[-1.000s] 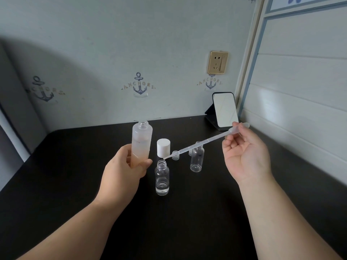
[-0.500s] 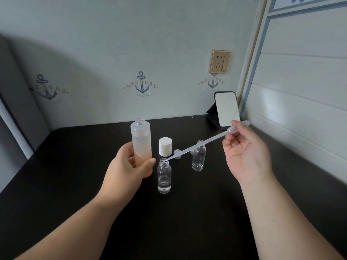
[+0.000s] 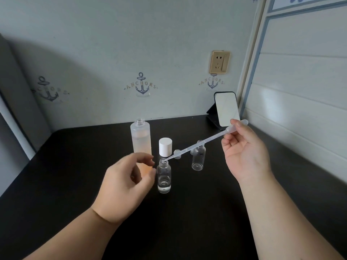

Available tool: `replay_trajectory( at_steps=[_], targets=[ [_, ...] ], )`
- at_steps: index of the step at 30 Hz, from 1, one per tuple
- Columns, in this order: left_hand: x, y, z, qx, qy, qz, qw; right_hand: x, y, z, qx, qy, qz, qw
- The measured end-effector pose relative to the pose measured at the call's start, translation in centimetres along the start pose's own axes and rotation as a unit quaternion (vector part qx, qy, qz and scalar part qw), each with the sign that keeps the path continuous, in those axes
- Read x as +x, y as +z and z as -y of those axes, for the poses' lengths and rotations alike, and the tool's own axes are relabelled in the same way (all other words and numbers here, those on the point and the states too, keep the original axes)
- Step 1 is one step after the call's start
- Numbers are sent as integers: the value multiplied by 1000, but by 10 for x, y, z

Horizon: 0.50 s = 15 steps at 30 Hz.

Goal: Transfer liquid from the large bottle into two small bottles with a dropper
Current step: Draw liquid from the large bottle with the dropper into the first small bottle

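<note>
Fingers of the left hand (image 3: 127, 182) hang loosely curled around nothing, just in front of the large bottle (image 3: 141, 141), while the right hand (image 3: 246, 154) pinches the bulb of the dropper (image 3: 197, 145), whose tip sits in the mouth of the near small bottle (image 3: 164, 176), which holds a little clear liquid. Farther back on the dark table (image 3: 187, 222) stand the white cap (image 3: 165, 146) and the second small bottle (image 3: 198, 156) to the right. A small mirror (image 3: 226, 109) leans at the far right.

black table (image 3: 75, 184), bottles (image 3: 140, 136), perhaps mirror (image 3: 226, 109)
</note>
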<state>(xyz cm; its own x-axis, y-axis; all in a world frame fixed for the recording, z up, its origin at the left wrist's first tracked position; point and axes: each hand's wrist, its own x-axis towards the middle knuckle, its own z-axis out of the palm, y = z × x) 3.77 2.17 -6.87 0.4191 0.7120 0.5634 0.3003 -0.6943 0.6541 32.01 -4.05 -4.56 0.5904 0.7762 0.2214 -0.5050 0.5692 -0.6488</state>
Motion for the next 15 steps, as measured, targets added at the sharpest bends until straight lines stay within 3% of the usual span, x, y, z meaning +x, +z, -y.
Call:
replay_trajectory(
  at_steps=[5, 15],
  targets=[
    [4, 9, -6, 49, -38, 120, 991, 0, 0, -1, -6, -5, 0, 1000],
    [7, 16, -5, 84, -50, 139, 985, 2, -2, 1, 0, -9, -1, 1000]
  ],
)
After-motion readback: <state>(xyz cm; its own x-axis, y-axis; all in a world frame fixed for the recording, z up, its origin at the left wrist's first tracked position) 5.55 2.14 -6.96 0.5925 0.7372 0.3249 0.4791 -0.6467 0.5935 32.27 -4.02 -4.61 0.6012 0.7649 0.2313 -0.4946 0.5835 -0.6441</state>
